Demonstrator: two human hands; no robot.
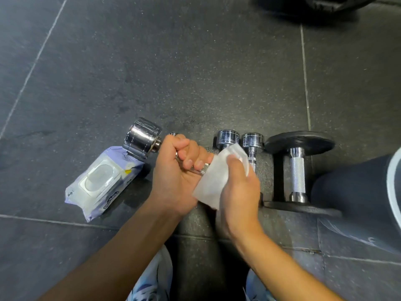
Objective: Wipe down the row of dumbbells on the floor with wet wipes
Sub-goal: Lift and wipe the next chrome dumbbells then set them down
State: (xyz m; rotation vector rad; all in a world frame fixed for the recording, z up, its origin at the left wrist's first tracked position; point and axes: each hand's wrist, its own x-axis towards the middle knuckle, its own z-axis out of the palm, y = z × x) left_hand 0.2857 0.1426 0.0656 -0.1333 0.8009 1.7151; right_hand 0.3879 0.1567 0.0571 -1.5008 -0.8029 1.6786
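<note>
My left hand [175,168] is closed around the handle of a chrome dumbbell [143,135], holding it lifted with one head pointing up and left. My right hand [238,190] presses a white wet wipe [213,181] around the near end of that handle; the dumbbell's near head is hidden under the wipe and hand. Two small chrome dumbbells [227,137] [252,141] lie side by side on the floor just right of my hands. A larger dumbbell with black plates [298,170] lies at the right end of the row.
A purple-and-white pack of wet wipes [102,181] lies on the dark rubber floor to the left, its lid shut. My knee in dark clothing [355,198] is at the right, shoes at the bottom edge. A black object [325,4] sits at the top right.
</note>
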